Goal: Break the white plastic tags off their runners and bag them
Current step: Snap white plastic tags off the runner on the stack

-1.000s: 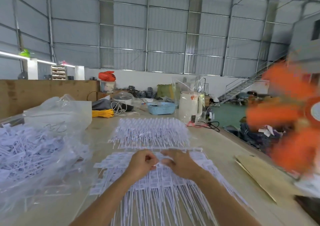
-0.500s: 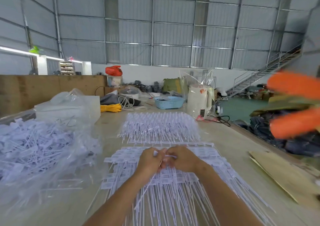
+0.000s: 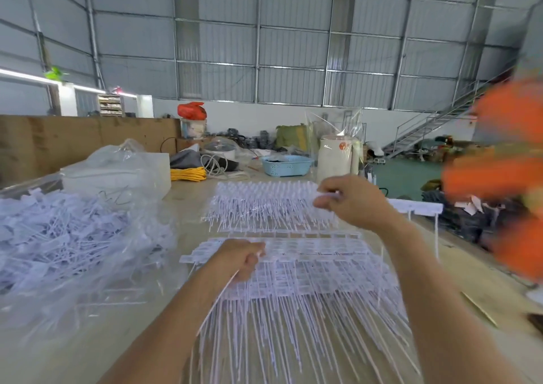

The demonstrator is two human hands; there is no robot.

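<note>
Half a second ago your two hands were knuckle to knuckle over the top of the near stack; now they have parted. Your right hand [image 3: 351, 200] has swung up and off to the right, its grip pinched on a white runner [image 3: 415, 206] that sticks out past your wrist, with what look like a couple of thin tails hanging from it, though blur makes that hard to tell. Your left hand [image 3: 239, 258] has stayed low at the head of the near stack of tags [image 3: 308, 269], fingers curled into a fist around a small bundle of tags [image 3: 219, 298] whose tails slant down toward your forearm. I read that as a clean break: the tags are freed in your left hand and the mostly stripped runner is in your right. The near stack lies on the surface [image 3: 458, 269] straight ahead of you, a second stack [image 3: 264, 204] sits just beyond it, and the clear bag of loose tags [image 3: 58, 236] lies open to your left. The step now in hand seems to be bagging the bundle, so your left hand will likely need to travel across to that bag while the runner gets set aside. Both stacks look tall, so plenty remains.
</note>
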